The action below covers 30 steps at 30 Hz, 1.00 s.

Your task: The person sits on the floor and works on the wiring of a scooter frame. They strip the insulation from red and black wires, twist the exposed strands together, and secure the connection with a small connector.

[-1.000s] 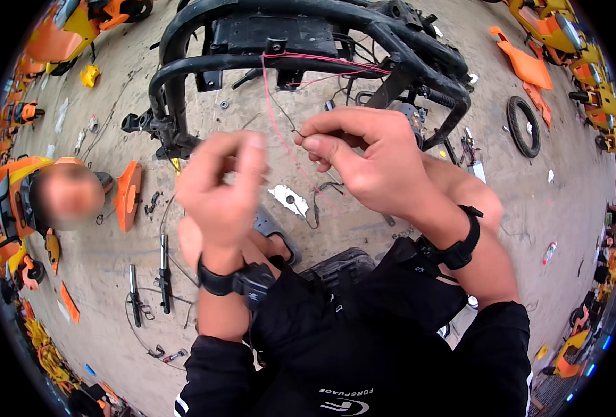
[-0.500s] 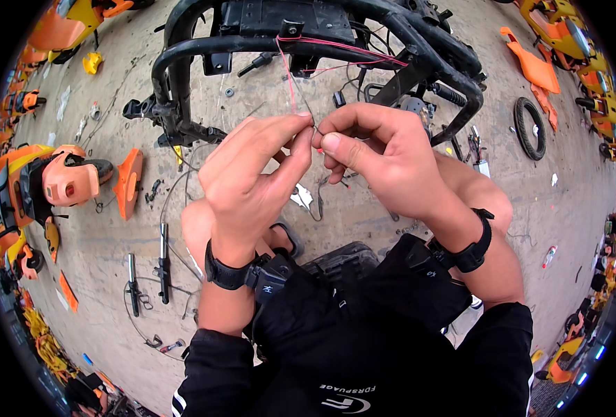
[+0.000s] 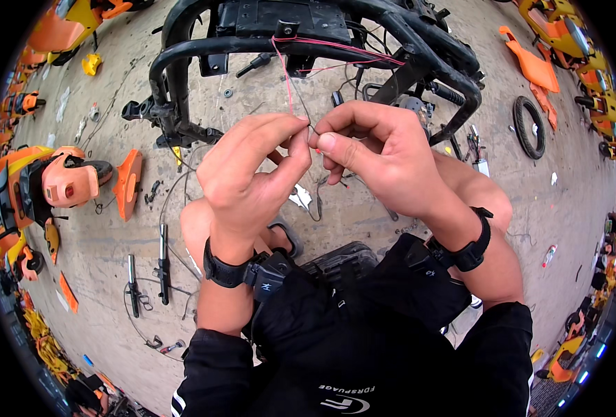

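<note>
A person sits with both bare hands raised in the middle of the scene, fingertips just beside each other. The left hand [image 3: 249,167] has its thumb and forefinger pressed together at the tips, clamped on a thin dark wire [image 3: 301,97]. The right hand [image 3: 381,149] pinches the same wire between thumb and forefinger, just to the right of the left fingertips, with its other fingers curled under. The wire slants from the hands to the far side, up to a metal tab on a black tubular metal frame [image 3: 211,48]. Beside it runs a thin pink strand [image 3: 285,73], which stretches from the same tab down behind the left forefinger; whether the left fingers grip it too cannot be told. More pink strands run to the right along the frame.

Each wrist wears a black strap. Below the hands, a ragged white piece [image 3: 300,197] lies on the grey concrete floor [image 3: 100,264], partly hidden by the left hand. To the left lie two silver-and-black metal tubes [image 3: 163,271], side by side, and farther off a curved orange plastic panel [image 3: 127,184] near an orange-and-yellow scooter [image 3: 68,184]. To the far right a black rubber tyre [image 3: 521,133] lies flat, with a long orange plastic piece [image 3: 534,62] beyond it.
</note>
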Each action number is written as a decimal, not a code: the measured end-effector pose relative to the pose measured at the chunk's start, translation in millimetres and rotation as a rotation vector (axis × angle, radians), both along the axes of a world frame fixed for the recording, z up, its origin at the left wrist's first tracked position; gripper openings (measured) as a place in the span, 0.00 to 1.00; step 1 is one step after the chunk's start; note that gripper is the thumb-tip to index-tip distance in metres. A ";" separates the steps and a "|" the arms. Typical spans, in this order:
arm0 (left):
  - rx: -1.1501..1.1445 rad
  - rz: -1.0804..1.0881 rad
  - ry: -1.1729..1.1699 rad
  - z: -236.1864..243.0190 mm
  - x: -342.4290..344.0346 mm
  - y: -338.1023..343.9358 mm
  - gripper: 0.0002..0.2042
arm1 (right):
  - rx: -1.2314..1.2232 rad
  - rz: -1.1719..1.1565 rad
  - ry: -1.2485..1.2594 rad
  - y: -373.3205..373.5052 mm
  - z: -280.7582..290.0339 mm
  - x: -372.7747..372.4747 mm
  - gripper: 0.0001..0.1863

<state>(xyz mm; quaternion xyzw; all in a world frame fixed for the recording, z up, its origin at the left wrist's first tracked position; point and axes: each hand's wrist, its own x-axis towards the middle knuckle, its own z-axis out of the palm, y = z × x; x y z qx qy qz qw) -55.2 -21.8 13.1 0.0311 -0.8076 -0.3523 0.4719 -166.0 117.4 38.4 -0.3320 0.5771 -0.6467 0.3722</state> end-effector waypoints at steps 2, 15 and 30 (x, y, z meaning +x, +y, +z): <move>0.000 0.007 -0.002 -0.5 -0.2 0.1 0.11 | -0.002 0.002 -0.003 0.0 0.5 0.1 0.07; 0.143 0.038 -0.051 -0.1 2.9 5.5 0.10 | 0.073 -0.064 0.297 -2.8 2.0 0.4 0.07; 0.881 -0.144 -0.326 1.2 14.7 4.3 0.07 | 0.077 -0.125 0.501 -2.6 -7.2 2.7 0.07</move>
